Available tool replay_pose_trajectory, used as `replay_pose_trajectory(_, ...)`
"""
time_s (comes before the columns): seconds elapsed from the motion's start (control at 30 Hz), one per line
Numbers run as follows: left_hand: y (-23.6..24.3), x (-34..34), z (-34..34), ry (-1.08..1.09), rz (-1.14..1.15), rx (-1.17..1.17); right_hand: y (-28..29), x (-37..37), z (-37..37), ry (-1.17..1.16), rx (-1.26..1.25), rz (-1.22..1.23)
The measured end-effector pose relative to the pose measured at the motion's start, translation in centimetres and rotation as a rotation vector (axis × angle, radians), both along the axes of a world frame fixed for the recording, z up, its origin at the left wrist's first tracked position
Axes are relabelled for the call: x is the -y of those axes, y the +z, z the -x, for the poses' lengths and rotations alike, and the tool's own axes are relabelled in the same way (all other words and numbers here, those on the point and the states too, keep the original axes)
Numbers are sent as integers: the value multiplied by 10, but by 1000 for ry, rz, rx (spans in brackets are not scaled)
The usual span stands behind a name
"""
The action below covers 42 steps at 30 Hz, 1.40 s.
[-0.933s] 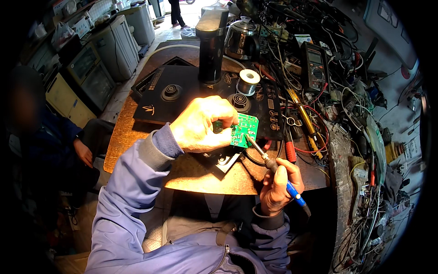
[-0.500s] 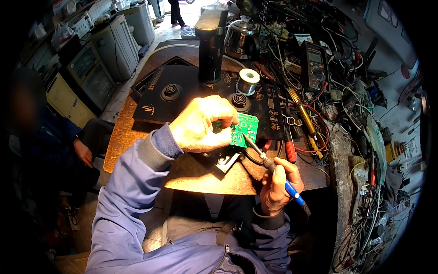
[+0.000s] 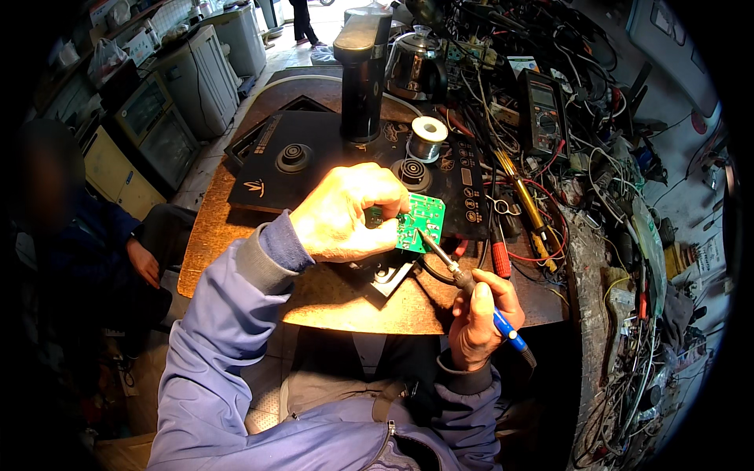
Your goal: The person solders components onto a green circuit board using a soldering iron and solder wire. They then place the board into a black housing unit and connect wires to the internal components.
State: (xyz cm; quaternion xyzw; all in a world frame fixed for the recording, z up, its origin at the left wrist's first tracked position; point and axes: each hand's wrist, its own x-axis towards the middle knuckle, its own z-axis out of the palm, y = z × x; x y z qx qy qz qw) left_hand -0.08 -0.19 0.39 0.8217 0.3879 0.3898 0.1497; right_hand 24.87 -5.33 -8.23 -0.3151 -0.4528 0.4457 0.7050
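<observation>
Cluttered repair bench, round wooden tabletop (image 3: 236,235) under strong light, wires and tools heaped along the right side. Left hand (image 3: 345,213) is closed around a small green circuit board (image 3: 420,222), fingers curled over its left edge, holding it up just above the tabletop. Right hand (image 3: 479,318) is wrapped shut on a soldering iron (image 3: 471,286) with a blue handle, held like a pen; its tip meets the lower face of the board.

Step in hand, as judged: soldering or reworking a joint on the board. The next move likely calls for a steady tip on one pad and the board kept from rocking, since it is held in the air rather than laid flat.

Around: black glass cooktop panel (image 3: 314,165) lying behind the hands, a spool of solder (image 3: 428,133) on it, a tall black appliance column (image 3: 361,78) and a kettle (image 3: 415,67) farther back. A multimeter (image 3: 543,110) sits among tangled red and black leads (image 3: 534,228) just right of the board; a red-handled tool (image 3: 500,255) lies near the iron. The leads and that tool crowd the right hand's path. Another person's hand (image 3: 143,261) rests at left, well apart.
</observation>
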Motion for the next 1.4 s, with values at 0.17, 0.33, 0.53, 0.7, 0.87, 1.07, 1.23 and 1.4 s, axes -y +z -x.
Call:
replay_pose_trajectory(0.17, 0, 0, 0, 3, -5, -14, 0, -1, -1, 6, 1, 3)
replay_pose_trajectory(0.33, 0, 0, 0, 3, -10, -21, 0, -1, 0, 22, -14, -11)
replay_pose_trajectory(0.53, -1, -1, 0, 2, -22, -35, 1, -1, -2, 33, -8, 2)
replay_pose_trajectory(0.7, -1, -1, -1, 4, -31, -38, 0, -1, -2, 31, -5, -2)
replay_pose_trajectory(0.87, 0, -1, -1, 4, -48, -45, -1, -2, -2, 37, -3, -12)
replay_pose_trajectory(1.07, -1, -1, -2, 7, -61, -49, -1, -2, -1, 22, -4, -11)
replay_pose_trajectory(1.23, -1, -1, -2, 6, -64, -51, -1, -2, -1, 27, -2, -9)
replay_pose_trajectory(1.4, -1, 0, -2, 10, -55, -51, 0, -2, -1, 26, -8, -6)
